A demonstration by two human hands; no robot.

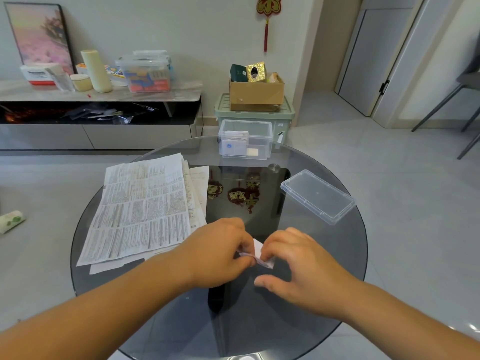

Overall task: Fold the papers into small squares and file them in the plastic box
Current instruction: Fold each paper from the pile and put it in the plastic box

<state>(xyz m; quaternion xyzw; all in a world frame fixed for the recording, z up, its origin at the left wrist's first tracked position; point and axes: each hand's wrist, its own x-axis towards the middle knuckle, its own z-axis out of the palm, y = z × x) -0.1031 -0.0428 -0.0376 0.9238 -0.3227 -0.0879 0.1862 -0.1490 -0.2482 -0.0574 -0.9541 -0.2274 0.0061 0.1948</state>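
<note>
A small folded paper (258, 249) sits between my two hands near the front of the round glass table (337, 268). My left hand (220, 252) pinches its left side, and the curled fingers of my right hand (293, 261) pinch its right side. Most of the paper is hidden by my fingers. A stack of printed sheets (145, 206) lies flat on the table's left half. The clear plastic box (245, 139) stands open at the table's far edge with several folded papers inside. Its clear lid (317, 196) lies on the table to the right.
Behind the table stand a green storage bin (255, 116) with a cardboard box (255, 90) on top. A low cabinet (98, 100) on the left carries containers and a framed picture. Chair legs (441, 107) show at the right. A paper roll (11, 220) lies on the floor.
</note>
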